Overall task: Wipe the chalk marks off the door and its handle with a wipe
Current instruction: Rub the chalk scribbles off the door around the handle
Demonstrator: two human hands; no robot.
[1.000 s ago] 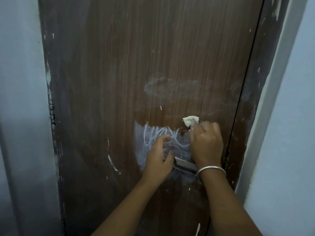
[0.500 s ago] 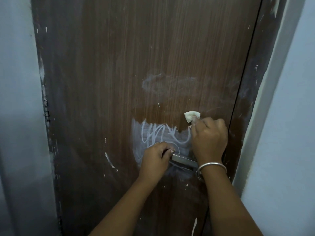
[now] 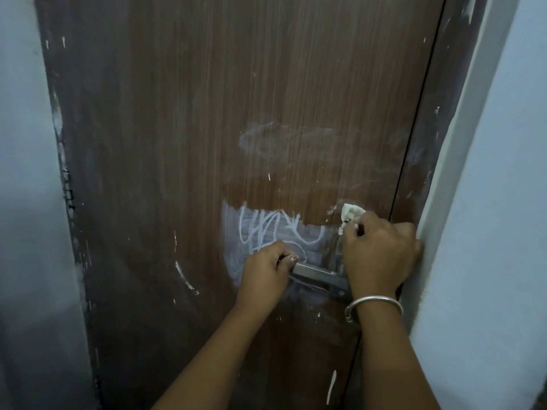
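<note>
A brown wood-grain door (image 3: 207, 113) fills the view. White chalk scribbles (image 3: 266, 229) over a hazy chalk patch sit just above the metal lever handle (image 3: 316, 272). A fainter smeared chalk patch (image 3: 284, 140) lies higher up. My left hand (image 3: 266, 273) is closed around the free end of the handle. My right hand (image 3: 381, 253) presses a small crumpled white wipe (image 3: 350, 211) against the door above the handle's base, close to the door's right edge. The handle's base plate is mostly hidden behind my right hand.
The dark door frame (image 3: 426, 143) and a pale wall (image 3: 503, 202) stand close on the right; another pale wall (image 3: 26, 202) is on the left. A short chalk streak (image 3: 183, 275) marks the door at lower left. A silver bangle (image 3: 374, 303) is on my right wrist.
My right hand has moved the wipe to the right, toward the door's edge. My left hand has closed its fingers around the handle, and more of the scribble shows.
</note>
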